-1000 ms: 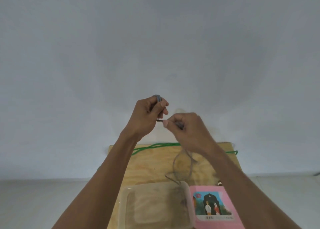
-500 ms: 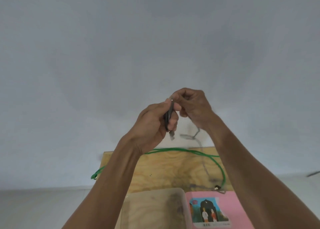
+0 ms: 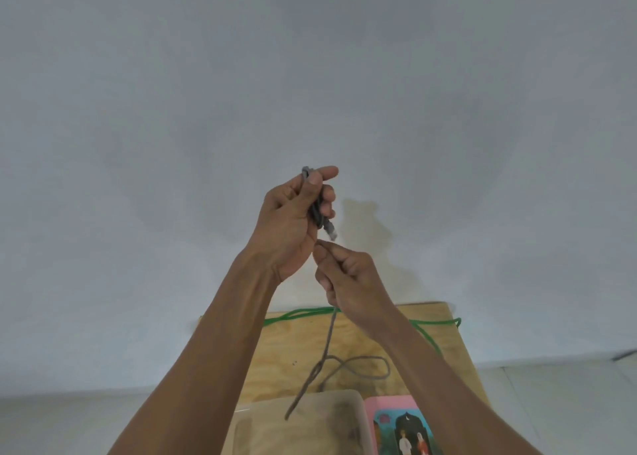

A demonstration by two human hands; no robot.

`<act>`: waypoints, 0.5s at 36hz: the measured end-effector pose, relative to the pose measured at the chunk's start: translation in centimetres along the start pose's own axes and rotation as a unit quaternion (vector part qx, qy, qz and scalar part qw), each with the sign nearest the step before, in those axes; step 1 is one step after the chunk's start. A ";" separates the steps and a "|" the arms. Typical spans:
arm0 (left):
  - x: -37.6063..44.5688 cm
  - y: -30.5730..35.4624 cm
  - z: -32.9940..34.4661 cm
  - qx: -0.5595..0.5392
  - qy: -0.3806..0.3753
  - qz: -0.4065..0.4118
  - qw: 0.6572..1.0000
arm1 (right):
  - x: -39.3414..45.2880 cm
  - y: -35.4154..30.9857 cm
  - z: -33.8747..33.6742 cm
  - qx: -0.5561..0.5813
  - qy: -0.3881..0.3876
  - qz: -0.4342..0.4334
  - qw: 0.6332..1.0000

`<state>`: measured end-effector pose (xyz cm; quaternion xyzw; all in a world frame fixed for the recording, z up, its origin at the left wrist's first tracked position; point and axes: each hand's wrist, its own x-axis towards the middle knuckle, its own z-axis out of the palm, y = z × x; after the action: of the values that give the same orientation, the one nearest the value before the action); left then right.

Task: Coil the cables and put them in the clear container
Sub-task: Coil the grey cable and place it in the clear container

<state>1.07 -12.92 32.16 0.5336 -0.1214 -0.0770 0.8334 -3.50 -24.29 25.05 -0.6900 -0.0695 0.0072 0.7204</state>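
Head view, centre of frame: your left hand [image 3: 293, 223] grips a short bundle of grey cable [image 3: 329, 337] loops, thumb pressed along it, with the plug end poking out just below the fingers. Your right hand [image 3: 348, 282], directly beneath, pinches the same cable between thumb and curled fingers, and the strand leaves it downward.

From there the free length hangs toward the lower centre of the frame, crosses itself in one loose loop over the plywood board [image 3: 444, 320], and its tail dangles over the clear container [image 3: 358, 416] at the bottom edge. Whether the tail touches the rim cannot be told.

Status, as judged: coiling of the grey cable is partly done; only a few turns sit in your left hand, and most of the length is uncoiled. Nothing coiled shows in the visible part of the container, though its walls are cloudy.

A green cable [image 3: 303, 313] lies along the far edge of the board, running out to the right, untouched and uncoiled. That one remains entirely.

Lower right, beside the container: a pink picture book [image 3: 396, 406].
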 end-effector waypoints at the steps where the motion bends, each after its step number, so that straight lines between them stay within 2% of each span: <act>1: 0.1 -0.1 0.0 0.014 0.009 0.002 1.000 | -0.2 0.0 0.1 -0.004 0.004 -0.005 1.000; 5: 0.2 -0.4 -0.4 0.158 0.034 0.029 0.986 | -0.5 -0.8 -0.2 -0.080 0.028 -0.032 0.996; 10: -0.1 -0.1 -2.0 0.319 0.023 0.054 0.946 | 0.0 -3.6 -2.2 -0.187 0.017 -0.091 0.978; 14: -1.4 -0.1 -1.4 0.358 -0.049 0.016 0.932 | 1.4 -6.7 -3.6 -0.281 -0.018 -0.153 0.947; 16: -2.2 -0.4 -0.8 0.360 -0.079 -0.012 0.930 | 2.2 -7.9 -4.2 -0.260 -0.027 -0.155 0.953; 18: -2.8 -0.7 -0.3 0.300 -0.085 -0.046 0.949 | 3.1 -8.8 -4.8 -0.219 -0.048 -0.150 0.963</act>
<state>-1.56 -12.26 31.05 0.7553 -0.1851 -0.1203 0.6170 -0.61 -29.19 33.90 -0.8111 -0.2068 -0.0836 0.5407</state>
